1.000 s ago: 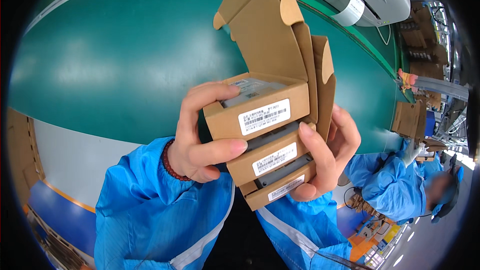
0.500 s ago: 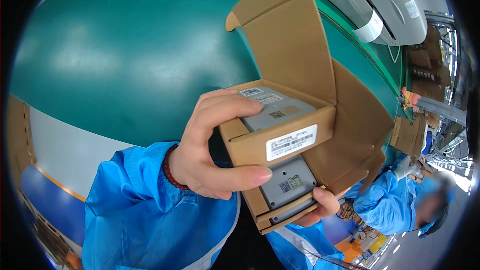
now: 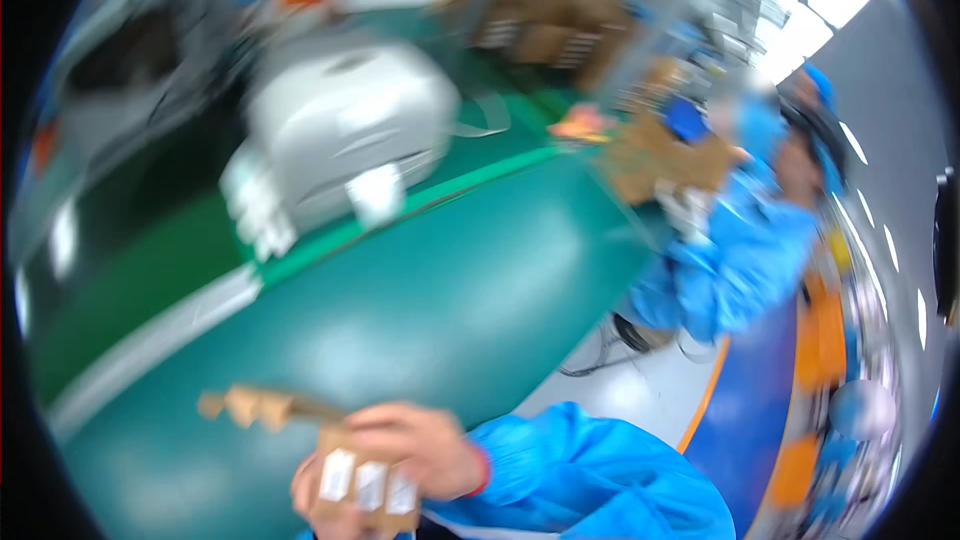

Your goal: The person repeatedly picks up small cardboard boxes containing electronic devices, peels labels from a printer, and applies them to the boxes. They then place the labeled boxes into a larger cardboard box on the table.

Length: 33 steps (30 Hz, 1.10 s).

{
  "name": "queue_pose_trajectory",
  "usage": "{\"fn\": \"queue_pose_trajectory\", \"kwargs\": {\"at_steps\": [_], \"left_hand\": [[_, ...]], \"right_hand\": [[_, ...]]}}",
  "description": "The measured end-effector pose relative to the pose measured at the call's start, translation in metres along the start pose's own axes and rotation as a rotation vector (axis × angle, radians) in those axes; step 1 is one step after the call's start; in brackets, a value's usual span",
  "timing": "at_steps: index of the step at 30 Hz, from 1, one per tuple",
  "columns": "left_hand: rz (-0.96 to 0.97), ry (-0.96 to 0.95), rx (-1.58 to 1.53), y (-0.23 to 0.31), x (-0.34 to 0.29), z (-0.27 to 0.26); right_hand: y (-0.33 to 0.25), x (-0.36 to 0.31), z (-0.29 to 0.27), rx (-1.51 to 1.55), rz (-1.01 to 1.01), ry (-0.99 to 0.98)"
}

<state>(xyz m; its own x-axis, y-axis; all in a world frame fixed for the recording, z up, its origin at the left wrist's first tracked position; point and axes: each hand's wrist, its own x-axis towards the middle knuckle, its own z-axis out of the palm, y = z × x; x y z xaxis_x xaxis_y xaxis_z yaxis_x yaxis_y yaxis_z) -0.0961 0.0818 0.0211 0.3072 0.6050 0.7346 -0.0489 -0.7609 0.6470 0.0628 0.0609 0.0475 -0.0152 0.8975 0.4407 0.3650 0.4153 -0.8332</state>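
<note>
Low in the picture, both hands are around small brown cardboard boxes (image 3: 352,512), held together with white labels on the side toward me. Blur hides whether these are separate boxes side by side. A cardboard flap (image 3: 265,407) sticks out to the left from their top. My right hand (image 3: 415,442), with a red band at its wrist, is closed over the top and right side. My left hand (image 3: 318,502) grips the left side and lower front, partly cut off by the lower edge. What lies inside the boxes is hidden.
The green worktop (image 3: 480,290) spreads beyond my hands. A pale printer (image 3: 350,130) stands behind its raised green edge, a white paper strip (image 3: 377,195) hanging from it. At right, a co-worker in a blue sleeve (image 3: 735,270) and white gloves (image 3: 685,210) works near cardboard (image 3: 665,155).
My view has swung right, bringing the printer and co-worker toward the middle. The open boxes with grey devices have turned; their labelled side faces me and the devices no longer show.
</note>
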Motion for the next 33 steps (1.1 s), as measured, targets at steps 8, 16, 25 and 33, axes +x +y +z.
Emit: {"fn": "queue_pose_trajectory", "kwargs": {"at_steps": [8, 16, 25, 33], "left_hand": [[-0.088, -0.205, 0.42, -0.077, 0.07, -0.103], [-0.05, -0.547, 1.515, -0.276, 0.164, -0.202], [-0.001, -0.493, 1.434, -0.365, 0.173, -0.217], [0.065, -0.433, 1.699, -0.326, 0.159, -0.222]], "right_hand": [[-0.003, 0.013, -0.001, -0.045, -0.018, 0.032], [0.072, -0.043, -0.02, -0.228, 0.197, 0.14], [0.082, -0.011, -0.029, -0.224, 0.314, 0.179], [0.068, -0.016, -0.014, -0.367, 0.281, 0.083]]}}
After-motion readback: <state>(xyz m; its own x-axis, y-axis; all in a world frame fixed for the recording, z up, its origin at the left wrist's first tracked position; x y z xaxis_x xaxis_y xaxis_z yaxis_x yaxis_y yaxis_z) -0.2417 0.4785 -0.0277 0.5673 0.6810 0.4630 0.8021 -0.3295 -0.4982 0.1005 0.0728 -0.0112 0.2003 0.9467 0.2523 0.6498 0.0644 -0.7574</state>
